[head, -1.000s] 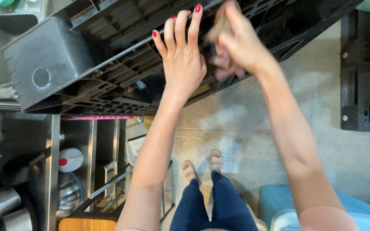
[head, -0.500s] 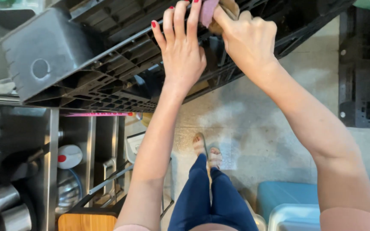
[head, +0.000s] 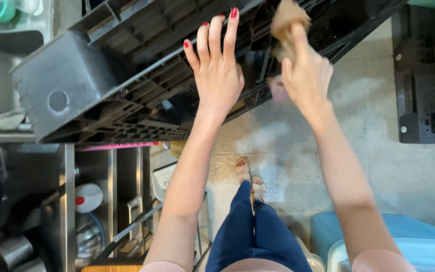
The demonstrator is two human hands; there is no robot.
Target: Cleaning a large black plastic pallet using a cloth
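At the far left a steel counter [head: 21, 136] carries the low end of a black plastic pallet [head: 106, 85], which is tilted up on edge across the top of the view. The left hand [head: 218, 75] lies flat against the pallet's ribbed underside, fingers straight and slightly fanned, steadying it. To its right, the right hand [head: 305, 75] pinches a crumpled brown cloth [head: 288, 22] in closed fingers and presses it to the ribs near the upper edge. Judging by the dark grime in the cells, wiping looks only partly done; most ribs remain uncleaned. Below lies the concrete floor [head: 378, 166].
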